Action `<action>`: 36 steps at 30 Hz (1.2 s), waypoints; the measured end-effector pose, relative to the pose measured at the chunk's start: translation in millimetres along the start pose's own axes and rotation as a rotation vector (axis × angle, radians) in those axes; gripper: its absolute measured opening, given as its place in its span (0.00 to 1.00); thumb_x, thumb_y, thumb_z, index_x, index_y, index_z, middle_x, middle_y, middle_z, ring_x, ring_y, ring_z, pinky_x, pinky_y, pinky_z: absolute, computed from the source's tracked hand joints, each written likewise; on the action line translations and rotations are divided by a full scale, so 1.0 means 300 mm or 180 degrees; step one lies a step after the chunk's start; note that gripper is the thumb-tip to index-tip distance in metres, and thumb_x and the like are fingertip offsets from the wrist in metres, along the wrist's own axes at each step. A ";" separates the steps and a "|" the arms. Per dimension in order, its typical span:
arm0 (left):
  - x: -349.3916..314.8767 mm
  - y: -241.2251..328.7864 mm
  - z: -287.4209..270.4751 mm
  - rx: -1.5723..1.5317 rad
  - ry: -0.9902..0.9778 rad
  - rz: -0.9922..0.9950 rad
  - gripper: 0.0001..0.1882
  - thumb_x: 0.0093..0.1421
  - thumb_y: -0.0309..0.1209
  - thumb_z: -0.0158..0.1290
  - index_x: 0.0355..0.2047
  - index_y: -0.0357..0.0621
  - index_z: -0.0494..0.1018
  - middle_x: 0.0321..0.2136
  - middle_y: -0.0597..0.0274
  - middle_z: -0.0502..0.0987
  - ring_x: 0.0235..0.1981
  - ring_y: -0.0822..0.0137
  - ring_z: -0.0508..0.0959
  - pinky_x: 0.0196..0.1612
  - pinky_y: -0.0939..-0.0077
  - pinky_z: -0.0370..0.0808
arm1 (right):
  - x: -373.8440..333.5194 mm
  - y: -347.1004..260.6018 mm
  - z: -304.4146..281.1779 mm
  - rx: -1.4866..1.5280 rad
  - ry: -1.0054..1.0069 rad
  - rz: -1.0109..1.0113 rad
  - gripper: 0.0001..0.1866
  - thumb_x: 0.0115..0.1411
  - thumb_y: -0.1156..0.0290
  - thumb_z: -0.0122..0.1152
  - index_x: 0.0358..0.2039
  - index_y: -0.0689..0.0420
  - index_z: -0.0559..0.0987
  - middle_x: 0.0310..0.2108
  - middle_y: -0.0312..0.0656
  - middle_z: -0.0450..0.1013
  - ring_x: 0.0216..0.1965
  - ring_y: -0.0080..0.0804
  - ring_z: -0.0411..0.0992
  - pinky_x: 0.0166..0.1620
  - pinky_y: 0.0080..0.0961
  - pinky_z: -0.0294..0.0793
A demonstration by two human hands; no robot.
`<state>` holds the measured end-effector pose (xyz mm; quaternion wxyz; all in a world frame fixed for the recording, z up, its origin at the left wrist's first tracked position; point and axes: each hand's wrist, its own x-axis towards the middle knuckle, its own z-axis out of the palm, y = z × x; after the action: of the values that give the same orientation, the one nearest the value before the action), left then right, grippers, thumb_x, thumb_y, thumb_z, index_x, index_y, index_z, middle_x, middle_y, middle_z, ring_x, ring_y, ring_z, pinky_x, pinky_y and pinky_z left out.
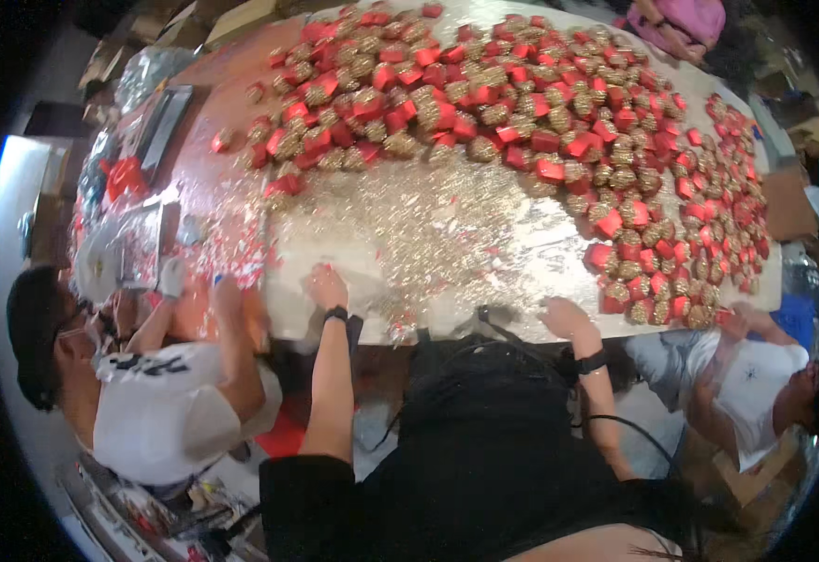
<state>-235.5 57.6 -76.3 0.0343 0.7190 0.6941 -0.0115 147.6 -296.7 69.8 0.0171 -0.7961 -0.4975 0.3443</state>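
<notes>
Head view, looking down over a long table [522, 323]. The person's left hand [327, 286] rests flat on the near edge of the table, fingers spread over a litter of small gold pieces [428, 225]; it appears to hold nothing. The right hand [567, 317] lies at the same near edge, loosely curled; whether it grips anything cannot be told. Each wrist carries a dark band. The gold pieces lie scattered across the table's middle, between and just beyond the two hands. Farther back and along the right side, red boxes [540, 140] mixed with gold ornaments crowd the surface. To the left, a person in a white shirt [161, 412] leans in; to the right, another person in white [756, 379] sits near the table's corner.
</notes>
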 end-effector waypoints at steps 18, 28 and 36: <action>-0.347 0.822 -0.733 -0.2282 -0.3767 0.2308 0.24 0.47 0.38 0.68 0.34 0.37 0.68 0.32 0.53 0.80 0.33 0.68 0.79 0.35 0.75 0.75 | 0.151 -0.246 -0.187 0.1723 -0.0417 -0.1281 0.17 0.64 0.70 0.50 0.51 0.62 0.71 0.37 0.54 0.76 0.34 0.48 0.74 0.40 0.37 0.72; -0.136 1.431 -0.415 -0.1242 -0.0856 0.3788 0.32 0.50 0.43 0.62 0.50 0.38 0.63 0.43 0.44 0.72 0.45 0.47 0.74 0.44 0.56 0.73 | 0.039 -0.143 -0.224 0.6052 -0.2060 -0.0699 0.13 0.69 0.66 0.42 0.41 0.64 0.71 0.28 0.37 0.71 0.26 0.20 0.70 0.25 0.11 0.67; -0.048 1.845 -0.172 -0.0059 0.0068 0.4037 0.19 0.55 0.33 0.53 0.48 0.52 0.67 0.42 0.53 0.67 0.46 0.47 0.72 0.40 0.49 0.75 | -0.067 0.003 -0.363 0.6232 -0.0892 -0.0700 0.17 0.69 0.62 0.46 0.41 0.66 0.73 0.36 0.45 0.75 0.31 0.22 0.74 0.35 0.14 0.73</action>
<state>315.3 27.7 -5.4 0.0337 0.9902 0.1335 0.0243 204.5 -279.0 163.4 0.6394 -0.3326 -0.0626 0.6904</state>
